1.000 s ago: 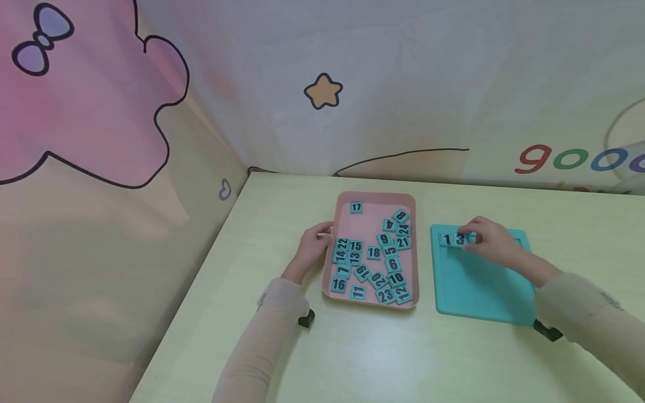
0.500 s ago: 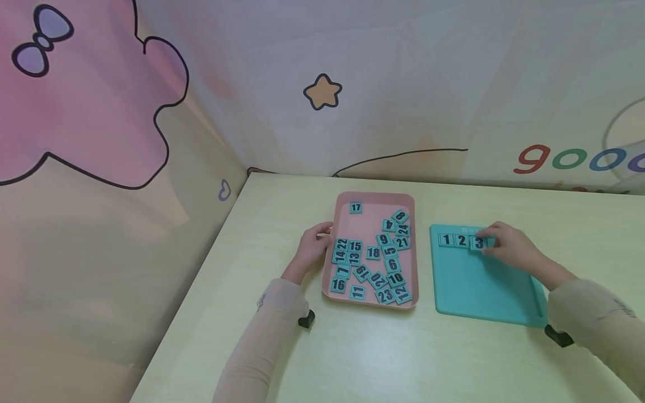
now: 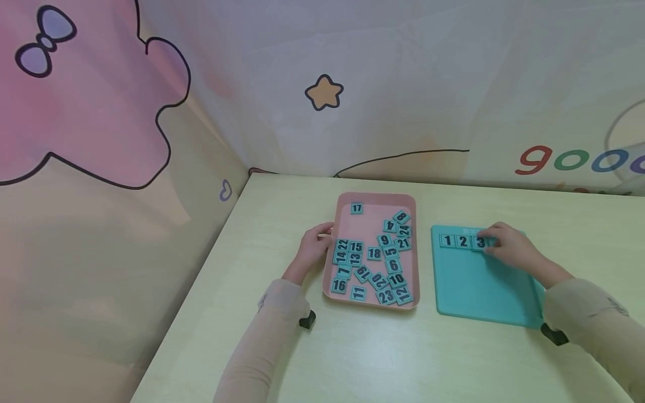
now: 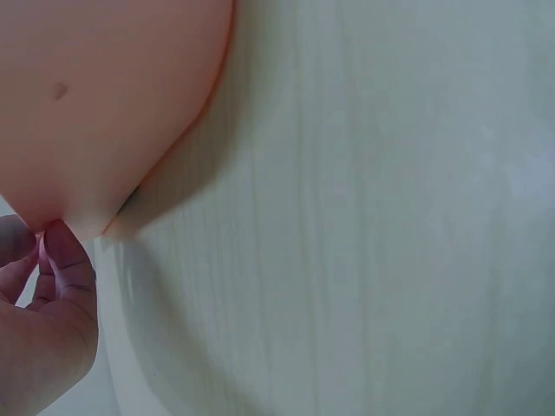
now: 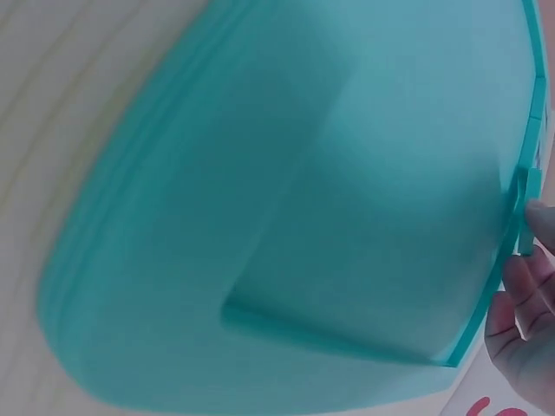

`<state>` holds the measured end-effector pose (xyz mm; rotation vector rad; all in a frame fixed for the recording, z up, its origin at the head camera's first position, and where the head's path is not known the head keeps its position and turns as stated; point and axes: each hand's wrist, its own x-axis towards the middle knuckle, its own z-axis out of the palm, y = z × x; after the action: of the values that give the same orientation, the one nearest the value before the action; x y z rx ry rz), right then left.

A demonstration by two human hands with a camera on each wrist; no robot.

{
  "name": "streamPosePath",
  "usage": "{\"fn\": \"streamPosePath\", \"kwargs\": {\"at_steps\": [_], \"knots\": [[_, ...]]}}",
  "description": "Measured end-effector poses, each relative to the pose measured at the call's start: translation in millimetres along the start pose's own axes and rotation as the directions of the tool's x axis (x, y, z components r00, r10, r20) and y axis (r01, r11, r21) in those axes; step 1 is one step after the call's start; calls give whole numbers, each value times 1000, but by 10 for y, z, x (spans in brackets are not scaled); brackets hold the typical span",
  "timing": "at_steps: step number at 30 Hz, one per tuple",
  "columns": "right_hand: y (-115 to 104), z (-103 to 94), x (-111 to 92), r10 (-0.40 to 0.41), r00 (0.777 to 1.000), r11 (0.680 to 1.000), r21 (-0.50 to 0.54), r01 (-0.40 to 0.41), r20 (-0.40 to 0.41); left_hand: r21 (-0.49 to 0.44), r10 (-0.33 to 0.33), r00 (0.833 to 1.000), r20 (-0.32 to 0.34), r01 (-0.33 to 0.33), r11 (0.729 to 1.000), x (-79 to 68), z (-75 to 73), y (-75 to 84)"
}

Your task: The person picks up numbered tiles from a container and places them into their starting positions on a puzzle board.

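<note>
My left hand (image 3: 311,251) pinches the left edge of a pink tray (image 3: 367,221); the left wrist view shows thumb and fingers at its rim. Teal number tiles lie scattered in the tray, some tilted or sideways. To the right, my right hand (image 3: 516,249) pinches the number 3 tile (image 3: 480,243) near the top of a teal board (image 3: 484,291). Tiles 1 (image 3: 448,240) and 2 (image 3: 463,242) lie on the board just left of it, in a row. In the right wrist view the pinched tile (image 5: 531,208) appears edge-on at the recess's border, slightly tilted.
Both tray and board rest on a pale wooden table (image 3: 363,358), with a narrow strip of table between them. Behind the table hangs a printed backdrop (image 3: 403,101); another printed panel (image 3: 90,252) stands along the left side.
My right hand has moved right with the number 3 tile, from over tile 2 to the right of it, and the tile has settled closer into line. My left hand stays at the tray.
</note>
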<state>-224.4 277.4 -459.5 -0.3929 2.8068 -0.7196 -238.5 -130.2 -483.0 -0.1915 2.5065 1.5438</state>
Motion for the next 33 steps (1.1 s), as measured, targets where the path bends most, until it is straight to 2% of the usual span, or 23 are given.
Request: {"fn": "streamPosePath", "kwargs": {"at_steps": [24, 33], "knots": [[86, 98, 45, 3, 999, 1000, -25, -4, -37, -14, -11, 1000, 0, 11, 1000, -20, 0, 20], [-60, 14, 116, 45, 997, 999, 17, -44, -63, -14, -19, 1000, 1, 19, 1000, -15, 0, 25]]}}
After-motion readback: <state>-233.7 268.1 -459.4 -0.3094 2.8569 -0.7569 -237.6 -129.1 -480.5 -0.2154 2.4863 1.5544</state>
